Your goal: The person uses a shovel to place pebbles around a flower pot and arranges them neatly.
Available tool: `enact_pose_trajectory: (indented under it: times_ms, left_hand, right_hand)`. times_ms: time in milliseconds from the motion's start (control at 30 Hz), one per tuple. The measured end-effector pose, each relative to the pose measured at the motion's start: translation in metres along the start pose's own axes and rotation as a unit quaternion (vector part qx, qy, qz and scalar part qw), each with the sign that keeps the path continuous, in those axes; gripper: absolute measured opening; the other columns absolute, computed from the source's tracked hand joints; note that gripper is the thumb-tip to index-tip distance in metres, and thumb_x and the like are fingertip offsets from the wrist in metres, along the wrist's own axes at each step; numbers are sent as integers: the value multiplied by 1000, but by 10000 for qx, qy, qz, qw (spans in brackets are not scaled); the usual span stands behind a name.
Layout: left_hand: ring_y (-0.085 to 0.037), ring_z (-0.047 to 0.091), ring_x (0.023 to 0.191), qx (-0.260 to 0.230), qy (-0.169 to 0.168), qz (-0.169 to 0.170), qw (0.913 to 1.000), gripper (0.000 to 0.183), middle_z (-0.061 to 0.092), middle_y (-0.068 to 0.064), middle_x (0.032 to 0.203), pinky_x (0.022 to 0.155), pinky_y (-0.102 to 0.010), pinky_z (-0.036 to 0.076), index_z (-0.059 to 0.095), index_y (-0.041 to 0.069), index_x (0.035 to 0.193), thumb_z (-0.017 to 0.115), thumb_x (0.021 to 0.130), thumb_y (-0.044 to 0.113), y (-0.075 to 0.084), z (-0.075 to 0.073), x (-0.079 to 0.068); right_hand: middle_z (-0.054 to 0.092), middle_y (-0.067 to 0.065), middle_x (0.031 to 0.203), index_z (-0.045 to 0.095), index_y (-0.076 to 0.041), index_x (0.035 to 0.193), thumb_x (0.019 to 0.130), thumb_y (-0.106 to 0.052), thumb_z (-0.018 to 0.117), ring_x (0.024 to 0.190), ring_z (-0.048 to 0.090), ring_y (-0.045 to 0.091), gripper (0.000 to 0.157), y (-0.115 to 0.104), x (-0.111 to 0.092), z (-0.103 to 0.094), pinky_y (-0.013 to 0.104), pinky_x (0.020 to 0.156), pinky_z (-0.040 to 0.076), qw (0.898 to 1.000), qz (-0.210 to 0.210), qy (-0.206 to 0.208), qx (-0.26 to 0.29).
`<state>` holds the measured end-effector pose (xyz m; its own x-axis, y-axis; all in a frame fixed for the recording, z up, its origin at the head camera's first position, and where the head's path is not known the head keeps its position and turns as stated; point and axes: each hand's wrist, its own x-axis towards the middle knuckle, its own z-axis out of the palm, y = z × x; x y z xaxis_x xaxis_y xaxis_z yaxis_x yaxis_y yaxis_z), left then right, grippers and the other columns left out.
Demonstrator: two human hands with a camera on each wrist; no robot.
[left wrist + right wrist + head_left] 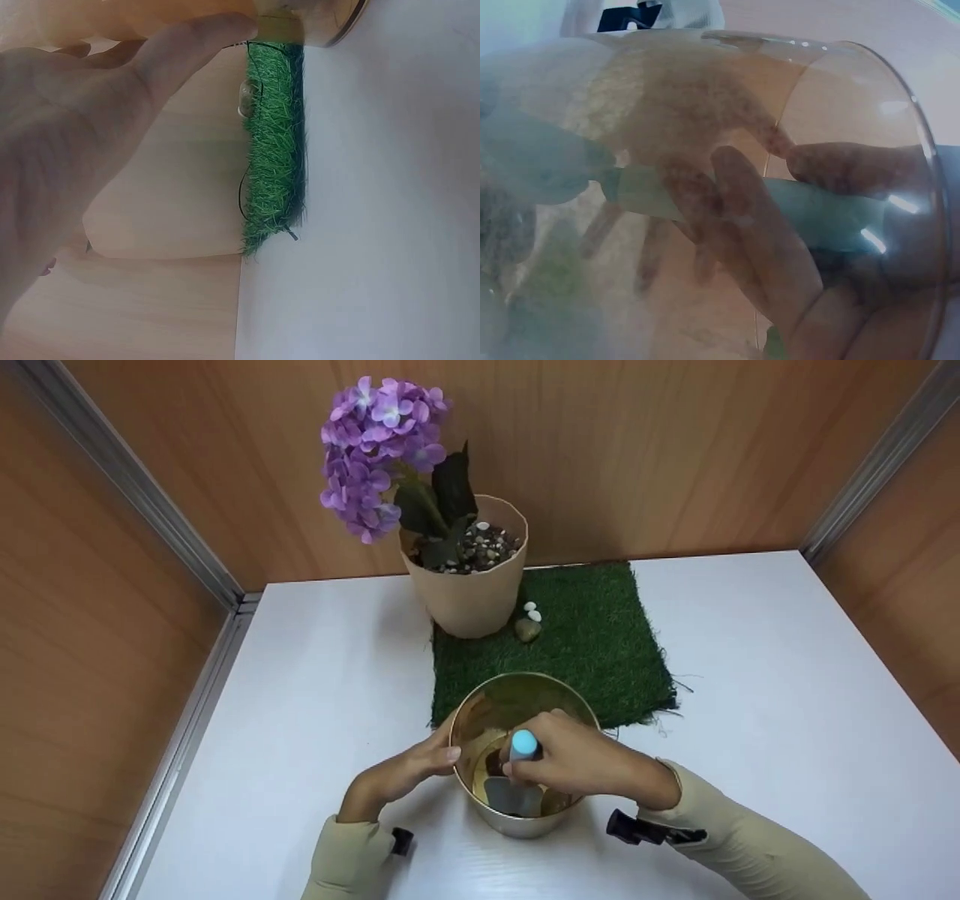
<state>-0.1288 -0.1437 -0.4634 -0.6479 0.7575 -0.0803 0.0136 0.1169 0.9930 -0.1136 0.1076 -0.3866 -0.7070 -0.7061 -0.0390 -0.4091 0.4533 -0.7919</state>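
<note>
A clear amber-tinted container [517,826] stands at the front edge of the grass mat, its mouth facing up. My left hand [405,772] holds its left side, thumb at the rim and fingers round the outside. Inside the container my right hand [581,754] grips a small trowel by its light blue handle [524,744]. The trowel's grey blade [511,796] points down towards the bottom, where some brown patches show. Through the clear wall, the right wrist view shows fingers and thumb wrapped round the handle [825,214].
Behind the container, a beige pot [469,604] with purple flowers [379,450] and pebbly soil stands partly on the green grass mat [592,637]. Small stones [528,630] lie beside the pot. Wooden panels [637,450] border the white table [765,675] at the back and sides.
</note>
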Motion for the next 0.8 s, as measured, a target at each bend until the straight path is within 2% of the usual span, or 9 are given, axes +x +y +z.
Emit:
enact_pose_trajectory:
  times_ms: [200,400,633,800]
  left_hand:
    - [-27,13,137,59,58,-38,10000,67,0,4,154,97,-52,32,-3,38,148,37,94,46,-1,2,-6]
    - [-27,11,138,31,-18,-44,10000,68,-1,5,154,97,-52,32,-3,38,148,38,94,47,2,0,-4]
    - [-29,12,137,28,-60,-15,10000,67,-2,4,154,98,-53,32,-3,37,148,38,95,44,1,-1,-1]
    - [-30,14,137,22,-65,-31,10000,69,-2,3,154,97,-53,32,-2,37,148,39,93,47,1,-2,1]
  right_hand:
    - [62,-14,69,70,-23,79,85,-18,64,57,55,2,9,-1,1,2,23,55,47,9999,-5,-131,-39]
    - [64,-15,74,71,-21,82,84,-17,65,63,59,1,7,-1,-1,0,24,58,49,9999,9,-104,60]
    - [65,-16,75,71,-23,82,83,-17,65,64,60,1,9,1,-1,-1,24,59,50,10000,56,-30,27]
    - [65,-16,76,72,-22,83,82,-15,65,65,60,1,10,2,0,-1,24,59,50,10000,24,34,36]
